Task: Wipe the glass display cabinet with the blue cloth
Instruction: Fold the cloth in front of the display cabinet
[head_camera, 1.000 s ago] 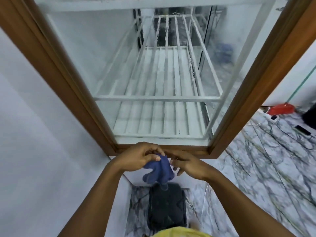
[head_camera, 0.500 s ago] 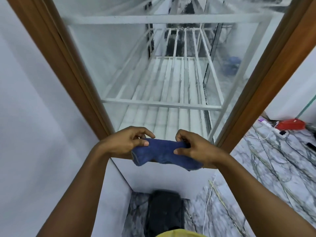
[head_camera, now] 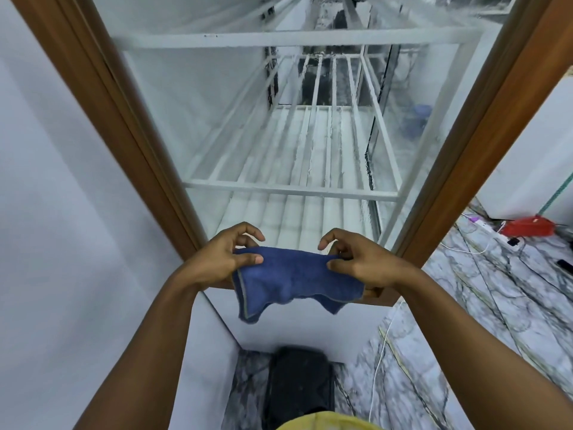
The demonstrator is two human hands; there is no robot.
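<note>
Two hands are holding the blue cloth [head_camera: 294,274] stretched out in front of the lower edge of the glass display cabinet [head_camera: 201,119]. One upper corner of the cloth is being pinched between the thumb and fingers of the left hand [head_camera: 220,259], and the opposite corner is being pinched by the right hand [head_camera: 362,262]. The hands are being held apart, with the cloth spread between them and its lower edge hanging loose. The cloth is being held just before the cabinet's glass front, over the bottom rail of its brown wooden frame [head_camera: 99,97]; whether the glass is being touched cannot be told. Inside the cabinet, white slatted racks [head_camera: 291,190] are showing through the streaked pane. Below the cabinet, a black object [head_camera: 299,386] is lying on the marble floor [head_camera: 465,305]. To the right of the cabinet, a red object [head_camera: 527,228] and a white cable [head_camera: 375,370] are lying on that floor.
</note>
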